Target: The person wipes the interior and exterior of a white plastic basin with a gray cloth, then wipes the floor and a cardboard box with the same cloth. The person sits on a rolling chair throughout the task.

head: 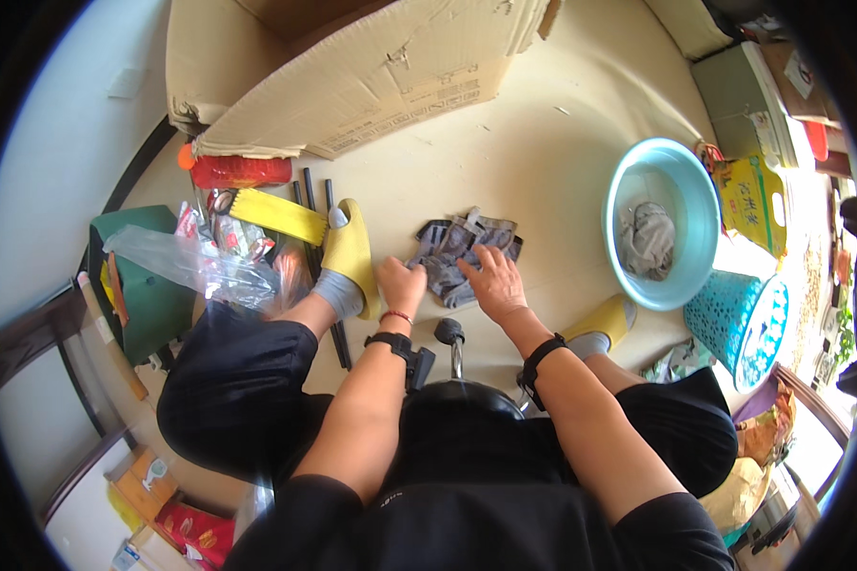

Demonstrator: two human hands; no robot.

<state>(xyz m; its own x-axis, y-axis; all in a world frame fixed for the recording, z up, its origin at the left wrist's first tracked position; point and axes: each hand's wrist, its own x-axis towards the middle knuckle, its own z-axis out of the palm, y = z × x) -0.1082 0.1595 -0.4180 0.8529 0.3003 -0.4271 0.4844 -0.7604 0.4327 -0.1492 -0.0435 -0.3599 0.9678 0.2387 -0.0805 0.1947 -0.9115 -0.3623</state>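
Observation:
A crumpled grey patterned cloth [464, 246] with darker edges lies on the pale floor between my feet. At its left edge is my left hand [402, 285], its fingers curled in; whether they pinch the cloth is hidden. My right hand [496, 282] rests on the cloth's lower right part, its fingers spread and pointing forward. To the right stands a light blue plastic basin [694, 275] with a wet-looking grey cloth [648, 239] lying inside.
A large open cardboard box [414, 82] stands ahead. Plastic bags [207, 268], a yellow strip [278, 216] and black rods lie left, near my yellow slipper [350, 250]. A blue patterned basket [728, 314] stands right. A chair-base caster [448, 330] sits between my arms.

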